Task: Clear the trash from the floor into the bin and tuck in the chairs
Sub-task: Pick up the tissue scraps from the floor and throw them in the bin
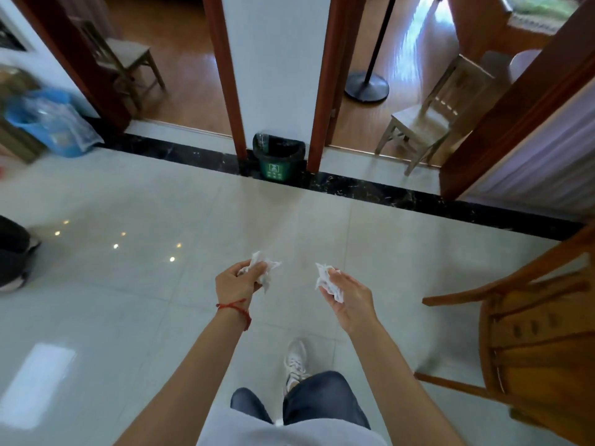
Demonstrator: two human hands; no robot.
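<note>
My left hand (236,280) grips a crumpled white tissue (265,268) in front of me. My right hand (349,299) holds a second crumpled white tissue (326,280). Both are held over the pale tiled floor. Straight ahead, a small green bin (278,160) with a black liner stands against the white wall section between two doorways. A dark wooden chair (531,333) stands at my right. A light wooden chair (428,114) sits just inside the right doorway, and another light wooden chair (128,59) stands in the left room.
A blue bucket with clear plastic (48,123) sits at the far left. A black round stand base (367,86) is in the right room. Another person's dark leg and shoe (14,252) show at the left edge. Brown door frames (325,85) flank the bin.
</note>
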